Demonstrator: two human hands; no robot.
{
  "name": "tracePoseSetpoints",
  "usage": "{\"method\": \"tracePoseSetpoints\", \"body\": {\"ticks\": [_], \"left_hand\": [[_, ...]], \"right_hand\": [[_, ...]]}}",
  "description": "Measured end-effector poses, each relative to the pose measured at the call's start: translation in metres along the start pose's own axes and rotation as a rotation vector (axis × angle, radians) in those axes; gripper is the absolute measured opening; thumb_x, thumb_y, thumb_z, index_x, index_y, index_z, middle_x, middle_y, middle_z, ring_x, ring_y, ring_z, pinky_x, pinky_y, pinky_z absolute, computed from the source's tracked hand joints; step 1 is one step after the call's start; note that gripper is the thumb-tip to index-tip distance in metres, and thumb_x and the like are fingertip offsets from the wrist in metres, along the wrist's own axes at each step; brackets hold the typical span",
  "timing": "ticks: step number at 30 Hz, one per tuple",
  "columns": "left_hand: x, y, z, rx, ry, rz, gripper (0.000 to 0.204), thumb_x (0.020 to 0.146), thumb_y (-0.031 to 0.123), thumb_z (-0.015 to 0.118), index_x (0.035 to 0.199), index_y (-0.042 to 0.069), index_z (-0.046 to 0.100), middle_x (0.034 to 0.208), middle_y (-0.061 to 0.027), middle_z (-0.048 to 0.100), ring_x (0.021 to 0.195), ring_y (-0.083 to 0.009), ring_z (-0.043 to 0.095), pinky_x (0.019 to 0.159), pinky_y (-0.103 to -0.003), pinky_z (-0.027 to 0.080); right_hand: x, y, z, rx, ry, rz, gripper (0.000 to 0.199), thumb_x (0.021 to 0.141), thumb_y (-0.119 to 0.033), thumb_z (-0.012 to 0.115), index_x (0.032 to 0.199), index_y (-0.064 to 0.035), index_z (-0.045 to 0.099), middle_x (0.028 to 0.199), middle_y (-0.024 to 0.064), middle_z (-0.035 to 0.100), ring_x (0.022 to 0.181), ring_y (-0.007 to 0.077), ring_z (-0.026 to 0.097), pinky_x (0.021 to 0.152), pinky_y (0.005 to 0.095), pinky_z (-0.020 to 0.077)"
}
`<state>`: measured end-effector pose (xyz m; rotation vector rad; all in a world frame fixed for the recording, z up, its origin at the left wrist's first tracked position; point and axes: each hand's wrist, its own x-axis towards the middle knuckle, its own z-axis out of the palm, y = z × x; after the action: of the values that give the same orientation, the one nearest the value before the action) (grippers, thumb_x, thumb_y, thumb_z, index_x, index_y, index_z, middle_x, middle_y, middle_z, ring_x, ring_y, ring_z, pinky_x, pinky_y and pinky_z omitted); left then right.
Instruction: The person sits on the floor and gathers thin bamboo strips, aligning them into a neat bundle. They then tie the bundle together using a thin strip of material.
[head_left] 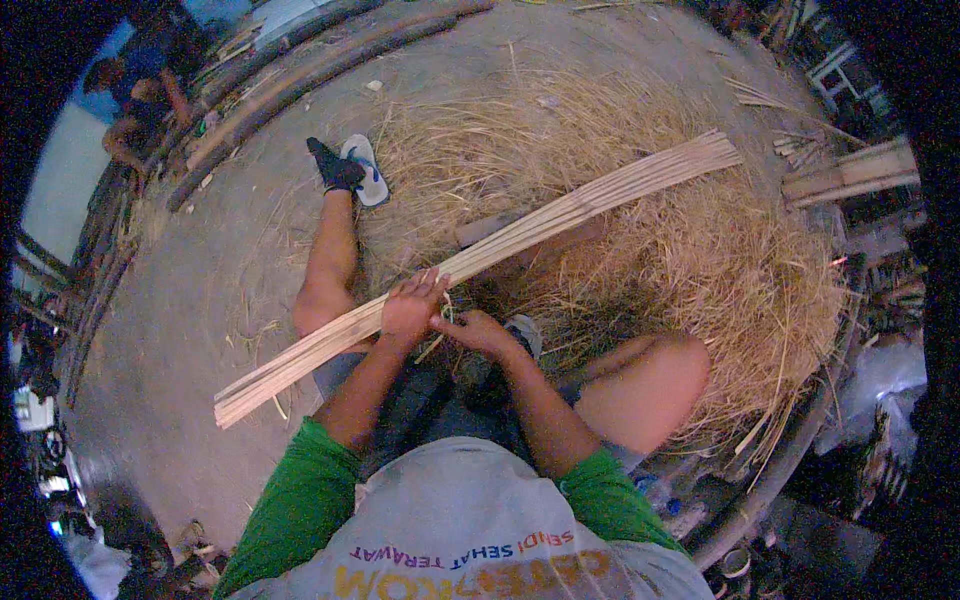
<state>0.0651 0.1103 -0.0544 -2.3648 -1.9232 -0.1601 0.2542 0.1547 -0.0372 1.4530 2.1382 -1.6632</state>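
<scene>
A long bundle of pale bamboo strips [560,215] lies across my lap, running from lower left to upper right. My left hand [412,305] rests over the bundle near its middle, fingers curled around the strips. My right hand [478,330] sits just beside it, pinching a thin greenish strand [447,313] next to the bundle. My left leg [330,260] stretches forward, its foot in a black sock [335,168] next to a blue-and-white sandal [365,170]. My right knee [650,385] is bent to the right.
A big heap of straw-like bamboo shavings [680,250] covers the ground ahead and to the right. Long dark poles [300,80] lie at the upper left, where another person [140,95] sits. More cut strips [850,172] are stacked at the far right.
</scene>
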Motion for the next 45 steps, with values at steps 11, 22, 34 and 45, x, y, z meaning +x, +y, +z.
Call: {"method": "tracePoseSetpoints", "body": {"ticks": [11, 22, 34, 45], "left_hand": [[0.005, 0.004, -0.008, 0.028, -0.022, -0.028, 0.051, 0.091, 0.029, 0.062, 0.141, 0.023, 0.054, 0.145, -0.0045, 0.055, 0.131, -0.0229, 0.054, 0.106, -0.046, 0.044], [0.007, 0.006, -0.011, 0.056, 0.020, -0.014, 0.050, 0.090, 0.026, 0.062, 0.139, 0.023, 0.056, 0.145, -0.0037, 0.055, 0.130, -0.0240, 0.055, 0.105, -0.045, 0.046], [0.010, 0.007, -0.012, 0.065, -0.024, -0.014, 0.054, 0.089, 0.026, 0.063, 0.142, 0.024, 0.053, 0.144, -0.0029, 0.056, 0.130, -0.0229, 0.055, 0.104, -0.045, 0.045], [0.011, 0.006, 0.004, 0.097, -0.050, -0.037, 0.054, 0.088, 0.024, 0.062, 0.141, 0.023, 0.054, 0.145, -0.0036, 0.055, 0.130, -0.0230, 0.055, 0.105, -0.045, 0.045]], "right_hand": [[0.018, 0.030, -0.003, -0.363, 0.189, 0.111, 0.029, 0.086, -0.024, 0.059, 0.098, -0.0004, 0.072, 0.094, 0.0217, 0.073, 0.084, 0.0347, 0.072, 0.076, 0.0485, 0.0560], [-0.009, -0.007, -0.024, -0.173, 0.194, -0.413, 0.031, 0.099, -0.031, 0.050, 0.105, -0.0020, 0.060, 0.105, 0.0226, 0.069, 0.093, 0.0449, 0.065, 0.084, 0.0538, 0.0509], [0.007, 0.011, -0.014, -0.222, -0.086, -0.397, 0.039, 0.103, -0.038, 0.047, 0.108, -0.0083, 0.072, 0.100, 0.0176, 0.072, 0.093, 0.0339, 0.069, 0.088, 0.0443, 0.0524], [0.019, 0.031, -0.016, -0.419, 0.138, -0.089, 0.041, 0.099, -0.041, 0.056, 0.112, -0.0056, 0.070, 0.097, 0.0184, 0.072, 0.096, 0.0379, 0.068, 0.090, 0.0455, 0.0522]]}}
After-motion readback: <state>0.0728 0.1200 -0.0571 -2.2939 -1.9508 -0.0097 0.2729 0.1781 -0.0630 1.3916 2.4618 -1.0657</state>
